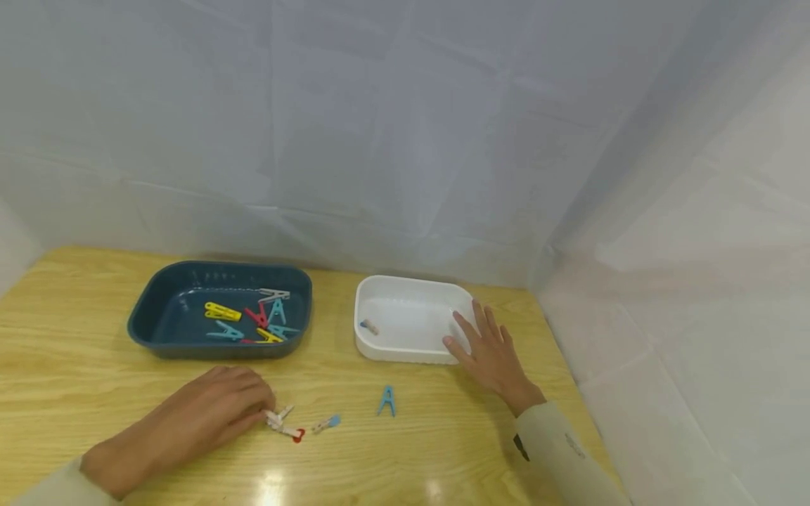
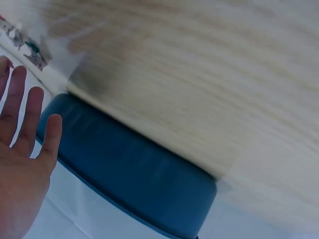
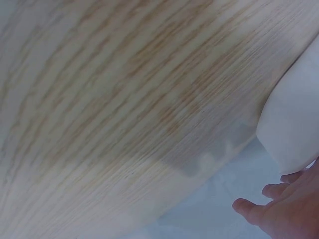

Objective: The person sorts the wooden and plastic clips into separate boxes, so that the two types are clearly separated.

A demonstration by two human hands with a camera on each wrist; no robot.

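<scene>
My left hand (image 1: pixel 209 414) is at the front left of the table, thumb and fingertips right at a small cluster of pale clothespins (image 1: pixel 276 422), one with a red end. Three of its fingers (image 2: pixel 31 117) show loosely extended in the left wrist view; I cannot tell whether the thumb and forefinger pinch a pin. Beside the cluster lies a small clothespin with a light blue end (image 1: pixel 327 423). Further right, a blue clothespin (image 1: pixel 387 400) lies on the wood. My right hand (image 1: pixel 490 351), fingers spread, rests at the right rim of the white tray (image 1: pixel 405 353).
A dark blue tray (image 1: pixel 142 330) stands back left, holding several clothespins, among them a yellow one (image 1: pixel 221 312). Inside the white tray is one small clothespin with a dark blue end (image 1: pixel 370 327). White sheeting (image 1: pixel 405 140) hangs behind and to the right of the wooden table (image 1: pixel 342 464).
</scene>
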